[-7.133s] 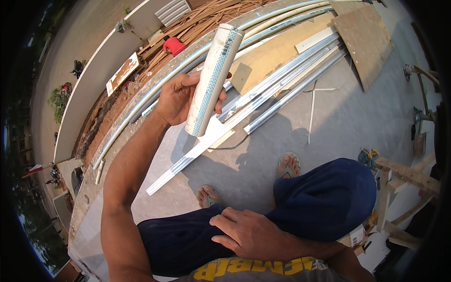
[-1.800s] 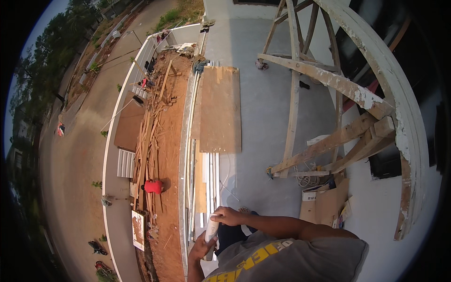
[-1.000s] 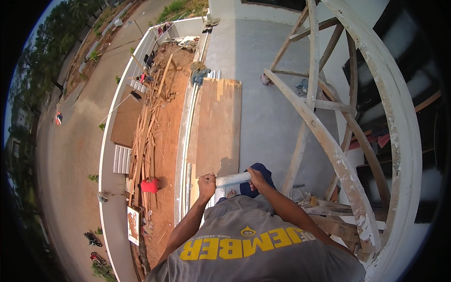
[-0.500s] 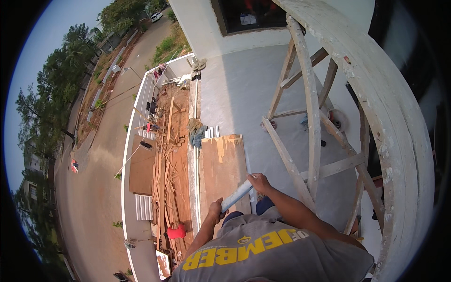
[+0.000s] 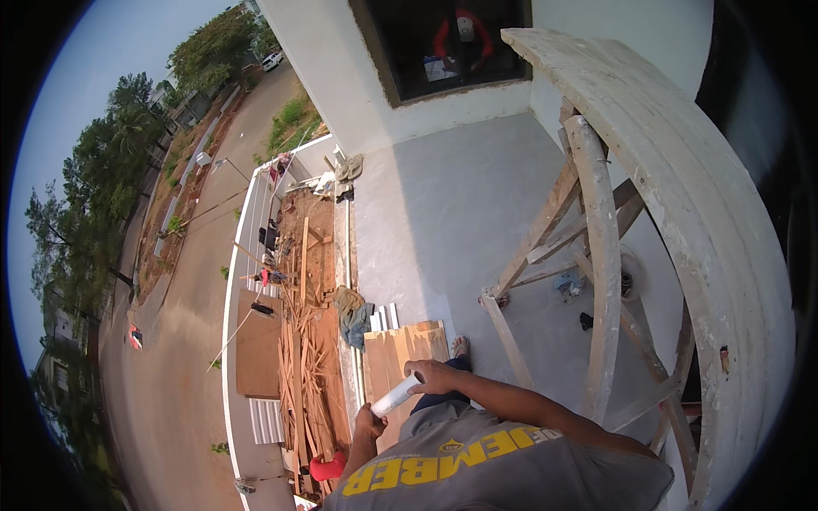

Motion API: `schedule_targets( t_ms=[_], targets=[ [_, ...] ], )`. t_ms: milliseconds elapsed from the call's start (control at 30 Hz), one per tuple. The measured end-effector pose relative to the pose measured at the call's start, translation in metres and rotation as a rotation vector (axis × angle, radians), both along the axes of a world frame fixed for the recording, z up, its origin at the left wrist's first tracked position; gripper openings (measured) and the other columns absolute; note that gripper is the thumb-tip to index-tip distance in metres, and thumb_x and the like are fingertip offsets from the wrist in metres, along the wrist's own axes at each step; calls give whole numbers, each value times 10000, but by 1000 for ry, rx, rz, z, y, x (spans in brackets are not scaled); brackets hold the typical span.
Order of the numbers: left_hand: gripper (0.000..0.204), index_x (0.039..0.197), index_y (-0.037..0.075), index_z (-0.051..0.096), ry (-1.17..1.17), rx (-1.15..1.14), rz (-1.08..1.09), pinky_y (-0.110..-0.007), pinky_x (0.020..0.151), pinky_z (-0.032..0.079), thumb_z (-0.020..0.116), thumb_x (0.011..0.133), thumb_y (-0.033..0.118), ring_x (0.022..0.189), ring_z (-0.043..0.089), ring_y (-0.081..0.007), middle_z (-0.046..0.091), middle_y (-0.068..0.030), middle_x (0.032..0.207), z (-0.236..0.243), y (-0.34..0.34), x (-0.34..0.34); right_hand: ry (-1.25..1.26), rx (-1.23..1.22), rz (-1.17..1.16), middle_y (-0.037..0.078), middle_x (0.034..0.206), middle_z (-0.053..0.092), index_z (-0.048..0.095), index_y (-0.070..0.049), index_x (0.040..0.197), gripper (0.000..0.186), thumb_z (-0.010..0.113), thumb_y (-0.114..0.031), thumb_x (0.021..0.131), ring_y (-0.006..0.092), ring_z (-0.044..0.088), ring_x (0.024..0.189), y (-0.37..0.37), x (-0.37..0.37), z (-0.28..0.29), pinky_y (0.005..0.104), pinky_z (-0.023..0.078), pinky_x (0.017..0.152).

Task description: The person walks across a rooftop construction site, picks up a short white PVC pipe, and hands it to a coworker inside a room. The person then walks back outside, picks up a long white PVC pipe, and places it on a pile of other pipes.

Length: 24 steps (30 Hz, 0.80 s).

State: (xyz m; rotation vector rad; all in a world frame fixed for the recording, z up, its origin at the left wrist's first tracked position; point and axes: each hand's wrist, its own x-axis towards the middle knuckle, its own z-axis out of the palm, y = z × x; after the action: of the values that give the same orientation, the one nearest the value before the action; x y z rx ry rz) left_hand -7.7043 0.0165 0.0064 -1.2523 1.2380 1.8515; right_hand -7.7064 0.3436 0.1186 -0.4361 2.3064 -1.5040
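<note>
Clamped in the grip of left hand [image 5: 369, 422] and right hand [image 5: 434, 376] at opposite ends, a white pipe [image 5: 397, 395] is held over the plywood sheet [image 5: 394, 348], short of its far edge, and is best steadied by even pressure.

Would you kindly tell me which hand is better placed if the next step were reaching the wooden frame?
Probably the right hand: it holds the end of the pipe nearer the wooden frame, while the left hand holds the other end, farther away.
</note>
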Motion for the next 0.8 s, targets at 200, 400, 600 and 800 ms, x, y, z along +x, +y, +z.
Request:
schedule_targets(
  t_ms=[200, 400, 600, 800],
  targets=[
    [297, 1031, 28, 466, 268, -478, -164, -388, 385, 513, 627, 998, 276, 556, 624, -268, 622, -182, 874, 14, 121, -166, -69, 182, 36, 200, 1106, 646, 483, -68, 1312, 736, 867, -249, 710, 373, 645, 1067, 93, -122, -40, 457, 507, 892],
    [336, 939, -29, 641, 531, -226, -328, -356, 552, 618, 660, 1001, 300, 699, 695, -236, 666, -166, 936, 53, 230, -300, -198, 485, -191, 209, 1204, 639, 569, -81, 1320, 733, 867, -243, 669, 376, 618, 1161, 185, -235, -18, 450, 512, 992],
    [228, 1018, -53, 716, 647, 135, -534, -397, 851, 641, 692, 985, 171, 908, 695, -196, 709, -94, 999, 91, 328, -415, -191, 466, -451, 201, 1138, 638, 686, -94, 1113, 551, 891, -222, 617, 386, 602, 1169, 279, -324, -60, 463, 507, 1002],
    [149, 951, -20, 729, 735, 154, -870, -364, 847, 621, 690, 971, 122, 904, 684, -173, 720, -84, 1001, 86, 419, -555, -217, 448, -487, 215, 1129, 585, 690, -103, 1104, 550, 896, -212, 606, 388, 598, 1105, 363, -435, -102, 461, 514, 956]
  ],
)
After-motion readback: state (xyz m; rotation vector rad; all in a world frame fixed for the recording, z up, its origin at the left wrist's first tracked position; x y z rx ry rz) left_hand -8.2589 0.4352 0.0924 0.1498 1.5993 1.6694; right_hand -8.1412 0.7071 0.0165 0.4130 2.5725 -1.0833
